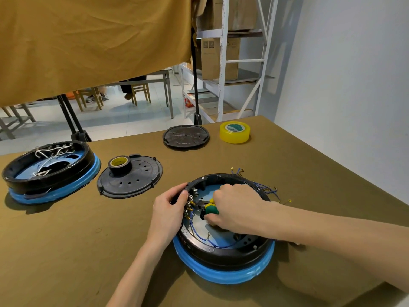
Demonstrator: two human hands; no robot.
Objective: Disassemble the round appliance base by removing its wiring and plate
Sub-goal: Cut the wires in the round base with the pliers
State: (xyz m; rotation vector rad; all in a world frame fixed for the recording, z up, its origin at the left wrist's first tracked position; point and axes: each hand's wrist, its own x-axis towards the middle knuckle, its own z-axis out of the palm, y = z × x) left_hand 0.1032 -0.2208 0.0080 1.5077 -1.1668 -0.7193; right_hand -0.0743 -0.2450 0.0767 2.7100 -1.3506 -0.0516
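A round appliance base (223,260), black with a blue lower ring, lies open side up on the table in front of me. Blue wires (203,238) loop inside it and more blue wires (267,189) trail over its far right rim. My left hand (170,213) grips the base's left rim beside a row of brass terminals (190,207). My right hand (234,207) reaches inside the base, closed on a tool with a green and yellow handle (210,208) whose tip points at the terminals.
A second open base (51,171) with white wires sits at far left. A black cover plate (130,176) with a black tape roll (120,165) on it lies between the two bases. Another black plate (186,136) and a yellow tape roll (235,132) stand at the far edge.
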